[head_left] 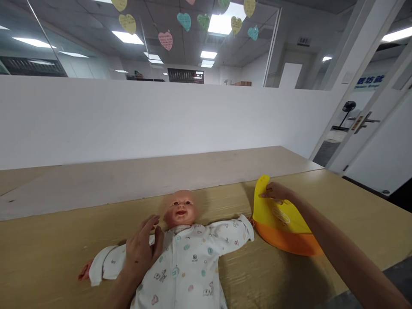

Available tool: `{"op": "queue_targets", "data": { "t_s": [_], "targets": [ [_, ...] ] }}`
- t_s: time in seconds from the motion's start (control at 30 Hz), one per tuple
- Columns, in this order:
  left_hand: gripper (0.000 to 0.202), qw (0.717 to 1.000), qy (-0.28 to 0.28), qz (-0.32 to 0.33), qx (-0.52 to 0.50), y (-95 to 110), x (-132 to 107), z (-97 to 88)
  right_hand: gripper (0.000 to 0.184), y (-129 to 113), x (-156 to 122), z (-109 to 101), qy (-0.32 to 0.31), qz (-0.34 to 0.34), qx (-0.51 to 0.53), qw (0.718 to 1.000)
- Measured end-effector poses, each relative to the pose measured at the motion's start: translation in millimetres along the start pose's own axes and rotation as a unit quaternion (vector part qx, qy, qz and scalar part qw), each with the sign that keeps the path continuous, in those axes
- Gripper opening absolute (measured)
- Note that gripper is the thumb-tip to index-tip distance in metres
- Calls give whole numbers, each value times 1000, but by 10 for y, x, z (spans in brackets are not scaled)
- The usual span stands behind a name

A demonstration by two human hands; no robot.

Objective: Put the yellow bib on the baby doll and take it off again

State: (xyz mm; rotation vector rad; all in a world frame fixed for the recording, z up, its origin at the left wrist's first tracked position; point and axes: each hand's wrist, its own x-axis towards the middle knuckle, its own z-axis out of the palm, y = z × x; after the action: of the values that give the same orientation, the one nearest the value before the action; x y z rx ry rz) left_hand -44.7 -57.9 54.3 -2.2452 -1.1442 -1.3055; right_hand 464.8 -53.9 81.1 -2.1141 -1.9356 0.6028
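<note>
A baby doll [180, 210] lies on its back on the table, arms spread, dressed in a white printed romper [193, 257]. My left hand [143, 246] is at the doll's shoulder on the left side of the view, fingers apart with nothing in them. To the right of the doll, my right hand [277, 192] pinches the upper part of a yellow baby bib [280, 214] with an orange pocket along its bottom. The bib is partly raised and tilted, its left edge by the doll's outstretched hand. My right forearm hides part of the bib.
The wooden table [363, 214] runs up to a pale board [144, 176] along a white wall [161, 120]. Above the wall is glass with heart-shaped notes [165, 40]. A door with a handle [363, 122] stands at the right.
</note>
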Motion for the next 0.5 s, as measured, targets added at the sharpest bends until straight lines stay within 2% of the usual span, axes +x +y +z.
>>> {"op": "queue_targets", "data": {
  "t_s": [0.1,0.23,0.5],
  "targets": [
    [30,1000,17,10,-14,3,15,10,27,-8,21,-27,68,-13,-35,997],
    [32,1000,18,9,-22,-4,16,25,25,57,78,-88,139,-5,-71,988],
    [32,999,27,42,4,-38,0,43,34,177,104,-171,213,-4,-85,973]
  ]
}}
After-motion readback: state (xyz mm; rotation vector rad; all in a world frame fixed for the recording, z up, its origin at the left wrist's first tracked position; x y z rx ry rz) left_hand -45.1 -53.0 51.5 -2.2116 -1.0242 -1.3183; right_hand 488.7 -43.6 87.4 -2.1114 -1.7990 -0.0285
